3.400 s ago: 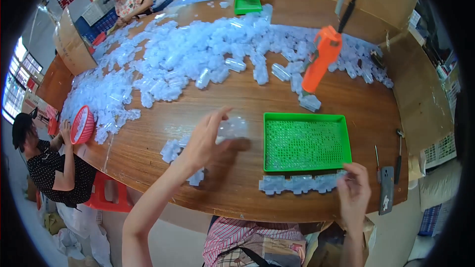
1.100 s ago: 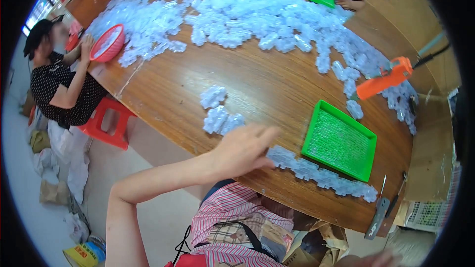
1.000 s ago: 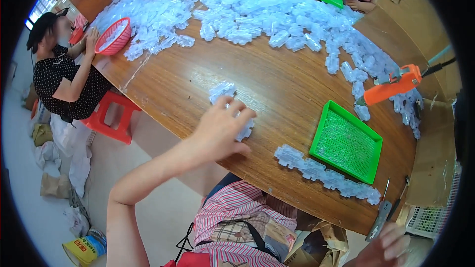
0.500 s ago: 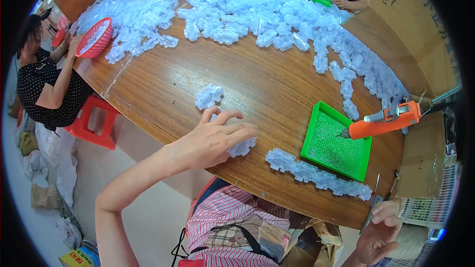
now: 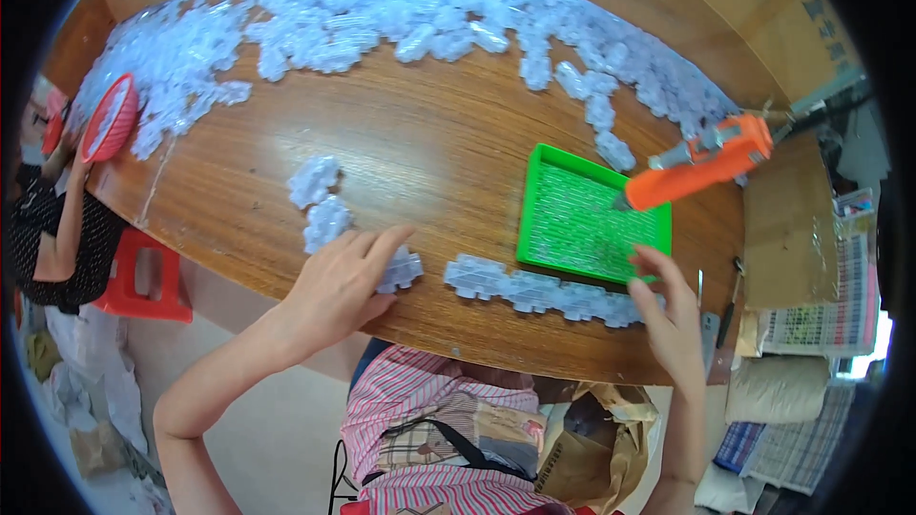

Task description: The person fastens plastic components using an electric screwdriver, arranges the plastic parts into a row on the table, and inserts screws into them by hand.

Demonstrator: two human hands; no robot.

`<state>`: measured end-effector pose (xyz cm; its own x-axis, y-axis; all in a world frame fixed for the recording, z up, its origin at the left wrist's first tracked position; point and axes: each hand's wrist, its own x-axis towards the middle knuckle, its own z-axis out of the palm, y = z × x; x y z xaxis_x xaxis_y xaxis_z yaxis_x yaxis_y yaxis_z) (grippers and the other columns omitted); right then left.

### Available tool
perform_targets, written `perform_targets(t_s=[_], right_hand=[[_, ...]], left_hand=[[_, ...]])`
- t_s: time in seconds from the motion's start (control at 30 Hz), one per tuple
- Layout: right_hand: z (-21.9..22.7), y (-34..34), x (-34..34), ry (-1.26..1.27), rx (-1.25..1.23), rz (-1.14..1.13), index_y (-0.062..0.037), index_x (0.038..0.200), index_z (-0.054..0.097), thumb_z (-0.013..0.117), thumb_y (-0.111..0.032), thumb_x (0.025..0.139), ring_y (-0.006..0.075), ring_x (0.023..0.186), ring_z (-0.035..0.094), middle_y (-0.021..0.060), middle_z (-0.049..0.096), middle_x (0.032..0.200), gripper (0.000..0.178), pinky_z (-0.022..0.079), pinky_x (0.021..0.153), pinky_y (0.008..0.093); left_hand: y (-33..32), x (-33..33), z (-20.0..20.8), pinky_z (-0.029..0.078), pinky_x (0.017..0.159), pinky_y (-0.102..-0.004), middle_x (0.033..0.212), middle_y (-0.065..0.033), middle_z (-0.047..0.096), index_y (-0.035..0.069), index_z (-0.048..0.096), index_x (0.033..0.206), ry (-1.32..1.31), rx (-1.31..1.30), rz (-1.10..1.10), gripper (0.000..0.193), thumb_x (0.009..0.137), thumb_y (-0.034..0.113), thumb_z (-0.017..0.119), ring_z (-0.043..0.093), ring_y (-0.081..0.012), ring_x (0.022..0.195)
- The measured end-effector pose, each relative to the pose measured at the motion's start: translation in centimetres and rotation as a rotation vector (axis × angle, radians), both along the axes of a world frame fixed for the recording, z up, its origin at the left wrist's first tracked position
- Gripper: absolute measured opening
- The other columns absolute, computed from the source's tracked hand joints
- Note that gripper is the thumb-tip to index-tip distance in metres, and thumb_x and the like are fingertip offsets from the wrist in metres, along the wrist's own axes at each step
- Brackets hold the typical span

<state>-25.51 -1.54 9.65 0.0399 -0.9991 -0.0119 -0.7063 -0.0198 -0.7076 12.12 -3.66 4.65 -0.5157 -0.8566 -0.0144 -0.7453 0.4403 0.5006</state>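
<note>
Row of clear plastic pieces [image 5: 532, 291] laid along the near side of the green tray [image 5: 528, 215]; large heap [image 5: 382, 5] left across the table.
By judgement, only a small share is lined up, and whether anything on the row is finished cannot be told. Two loose pieces [image 5: 325, 222] are left beyond the left hand [image 5: 329, 291], which is curved over a third piece [image 5: 400, 270] near the row's left end; whether it is pinched cannot be told. The right hand [image 5: 676, 315] is held at the row's right end, thumb and forefinger parted; contact is not clear. The orange power tool [image 5: 701, 167] is hung with its tip over the tray. Compared with half a second ago, the right hand has been brought up from beside the table's edge, and a second loose piece has been uncovered.
</note>
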Motion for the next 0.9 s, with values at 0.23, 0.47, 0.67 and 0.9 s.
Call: perform_targets(t_s=[0.23,0.47,0.67,0.9], right_hand=[[-2.6,-4.9,1.0,0.223,-0.056,0.236,0.0003,0.122,0.059,0.067,-0.012,0.087,0.0369,0.112,0.056,0.0208,0.061,0.117,0.038,0.045,0.097,0.0432],[-4.5,-7.5,3.5,0.281,-0.014,0.319,-0.0005,0.120,0.058,0.076,-0.021,0.081,0.0305,0.099,0.060,0.0176,0.060,0.108,0.048,0.050,0.086,0.0407],[-5.0,-9.4,4.4,0.223,0.082,0.518,0.0004,0.116,0.059,0.075,-0.014,0.080,0.0328,0.108,0.057,0.0152,0.057,0.113,0.042,0.048,0.092,0.0409],[-6.1,-10.6,3.2,0.192,-0.067,0.781,-0.0035,0.110,0.065,0.072,-0.008,0.081,0.0312,0.111,0.055,0.0114,0.057,0.113,0.030,0.046,0.096,0.0404]], left_hand=[[-1.0,-1.9,0.4,0.047,0.091,-0.0429,0.112,-0.0141,0.062,0.008,0.049,0.133,-0.021,-0.028,-0.211,0.068,0.070,0.007,0.076,0.058,-0.0344,0.106],[-1.6,-2.5,1.1,0.047,0.093,-0.0425,0.113,-0.0141,0.059,0.007,0.048,0.136,-0.044,0.000,-0.247,0.072,0.070,0.008,0.078,0.057,-0.0335,0.107],[-1.8,-3.1,3.0,0.047,0.093,-0.0422,0.117,-0.0142,0.058,0.007,0.051,0.134,-0.042,-0.014,-0.224,0.068,0.072,0.013,0.080,0.055,-0.0332,0.108],[-4.5,-6.9,3.5,0.050,0.088,-0.0436,0.112,-0.0152,0.063,0.006,0.056,0.126,0.106,-0.046,-0.189,0.043,0.085,0.010,0.070,0.060,-0.0348,0.105]])
